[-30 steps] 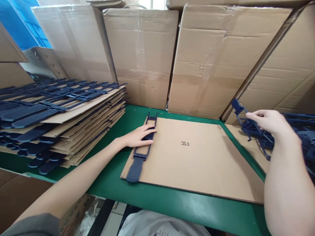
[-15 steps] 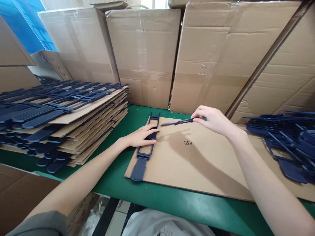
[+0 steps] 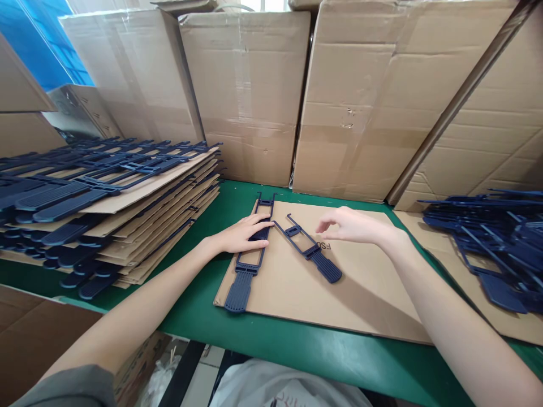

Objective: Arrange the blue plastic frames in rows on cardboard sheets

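A dark blue plastic frame with a ribbed paddle end [image 3: 238, 291] lies along the left edge of a cardboard sheet [image 3: 373, 305]. My left hand [image 3: 241, 234] rests flat across the middle of this frame, fingers stretched and spread, covering part of it. A second dark blue plastic frame [image 3: 311, 250] lies slanted on the sheet, its paddle end towards the lower right and its hooked end near my left fingertips. Just right of it my right hand [image 3: 350, 226] hovers over the sheet, fingers bent with a gap to the thumb and nothing between them.
On the left stands a stack of cardboard sheets [image 3: 169, 226] layered with similar blue frames [image 3: 76, 198]. A loose heap of blue frames [image 3: 500, 243] lies on cardboard at the right. Tall cartons [image 3: 250, 96] line the back of the green table [image 3: 297, 339].
My right hand has let go of the second frame, which now lies slanted on the sheet. The left hand has stayed in place on the first frame.
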`<state>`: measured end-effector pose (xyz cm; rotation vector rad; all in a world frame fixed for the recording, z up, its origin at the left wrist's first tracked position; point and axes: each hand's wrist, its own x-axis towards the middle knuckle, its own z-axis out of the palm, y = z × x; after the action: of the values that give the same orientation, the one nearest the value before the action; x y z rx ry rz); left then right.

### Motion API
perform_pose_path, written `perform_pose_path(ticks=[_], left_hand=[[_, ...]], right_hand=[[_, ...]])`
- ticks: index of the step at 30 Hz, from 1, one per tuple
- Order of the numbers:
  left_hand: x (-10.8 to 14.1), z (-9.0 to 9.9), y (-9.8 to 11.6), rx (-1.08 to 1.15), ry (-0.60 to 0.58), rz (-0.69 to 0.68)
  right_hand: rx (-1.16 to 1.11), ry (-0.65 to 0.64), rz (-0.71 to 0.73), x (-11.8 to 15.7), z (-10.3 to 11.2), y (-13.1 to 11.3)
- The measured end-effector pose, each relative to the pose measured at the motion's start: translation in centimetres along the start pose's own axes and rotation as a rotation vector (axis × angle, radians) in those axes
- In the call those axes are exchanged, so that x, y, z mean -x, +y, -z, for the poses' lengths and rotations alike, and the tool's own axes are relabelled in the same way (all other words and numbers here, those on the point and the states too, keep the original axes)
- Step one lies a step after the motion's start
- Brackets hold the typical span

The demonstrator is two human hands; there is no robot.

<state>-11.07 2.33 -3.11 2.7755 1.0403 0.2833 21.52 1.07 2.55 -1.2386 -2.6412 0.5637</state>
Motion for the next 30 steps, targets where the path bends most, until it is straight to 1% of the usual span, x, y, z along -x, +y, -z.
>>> perform_pose_path(ticks=[2,4,6,9,11,15,18,21,24,30], left_hand=[[0.0,0.0,0.0,-0.006,-0.009,0.008],[0.0,0.1,0.1,-0.011,-0.014,0.01],[0.0,0.1,0.2,-0.012,-0.012,0.009],[0.0,0.1,0.3,-0.015,-0.012,0.019],[0.1,0.1,0.3,-0.02,-0.016,0.029],[0.1,0.1,0.2,-0.026,-0.025,0.032],[0.1,0.0,0.0,-0.029,-0.018,0.021],[0.1,-0.1,0.0,-0.022,-0.014,0.019],[0.1,-0.1,0.0,-0.016,-0.016,0.022],[0.0,0.0,0.2,-0.003,-0.018,0.01]], right_hand=[[-0.038,-0.113,0.031,-0.5,-1.0,-0.9],[-0.075,-0.185,0.051,-0.9,-1.8,-1.4],[-0.093,-0.205,0.033,-1.2,-2.5,-1.4],[-0.111,-0.184,-0.02,-1.7,-3.4,-0.8],[-0.117,-0.093,-0.038,-2.2,-4.1,-0.2],[-0.006,0.229,-0.039,-3.3,-6.3,0.7],[0.06,0.383,0.015,-3.9,-8.4,0.8],[0.043,0.528,0.092,-4.1,-10.0,0.7],[-0.002,0.569,0.158,-4.1,-10.7,0.6],[0.033,0.506,0.258,-4.2,-10.8,0.7]])
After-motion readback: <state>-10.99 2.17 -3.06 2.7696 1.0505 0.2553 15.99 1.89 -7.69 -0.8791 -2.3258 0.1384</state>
